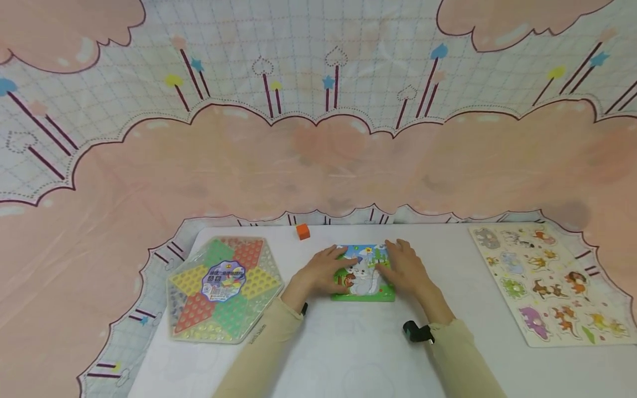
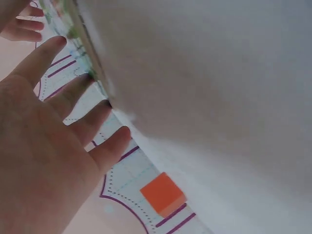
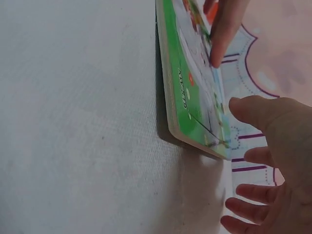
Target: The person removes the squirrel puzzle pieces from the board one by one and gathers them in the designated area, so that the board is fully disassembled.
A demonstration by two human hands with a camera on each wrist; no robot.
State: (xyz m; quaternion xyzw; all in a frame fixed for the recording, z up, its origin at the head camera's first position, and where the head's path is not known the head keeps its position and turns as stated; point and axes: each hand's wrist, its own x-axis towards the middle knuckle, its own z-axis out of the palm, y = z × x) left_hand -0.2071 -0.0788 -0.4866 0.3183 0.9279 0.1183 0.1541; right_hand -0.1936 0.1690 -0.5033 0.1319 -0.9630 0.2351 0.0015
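Both hands flat on puzzle (image 1: 363, 273): left hand (image 1: 323, 271) and right hand (image 1: 405, 268) fingers spread wide, pinning it to the surface (image 1: 348, 354), probably seating pieces.

We've got both forearms angled inward, left hand (image 1: 325, 269) and right hand (image 1: 404, 266) flat, fingers spread.

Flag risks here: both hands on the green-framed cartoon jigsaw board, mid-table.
1. Both hands, left hand and right hand, rest straight-fingered on the green-framed cartoon jigsaw board, not gripping it; a sideways push could slide it across the smooth white tabletop.
2. The small orange cube sits just beyond the board; a forward shove might knock it toward the far edge.
3. Fingers cover much of the picture, so a raised piece could go unnoticed.
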